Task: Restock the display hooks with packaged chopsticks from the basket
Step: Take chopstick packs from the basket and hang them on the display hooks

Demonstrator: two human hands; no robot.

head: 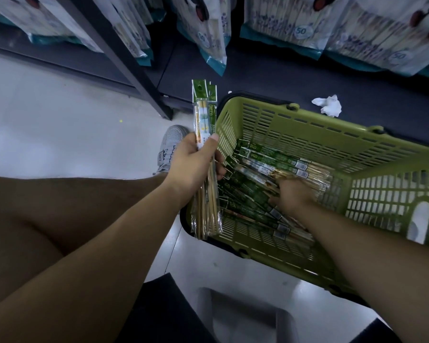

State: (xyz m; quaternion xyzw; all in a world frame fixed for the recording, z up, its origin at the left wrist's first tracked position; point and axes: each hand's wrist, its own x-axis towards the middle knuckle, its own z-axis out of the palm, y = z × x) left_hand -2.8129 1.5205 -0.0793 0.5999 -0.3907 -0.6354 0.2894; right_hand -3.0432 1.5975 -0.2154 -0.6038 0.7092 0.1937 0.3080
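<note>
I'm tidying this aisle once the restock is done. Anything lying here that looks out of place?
A crumpled white paper lies loose on the dark shelf base behind the green basket, apart from any goods; it looks like litter. The chopstick packs in the basket are merely jumbled.

The left hand (191,167) grips chopstick packs (204,115); the right hand (292,194) lies in the basket (332,134).

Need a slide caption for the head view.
Left hand grips chopstick packs; right hand reaches into the green basket holding more packs.
</note>
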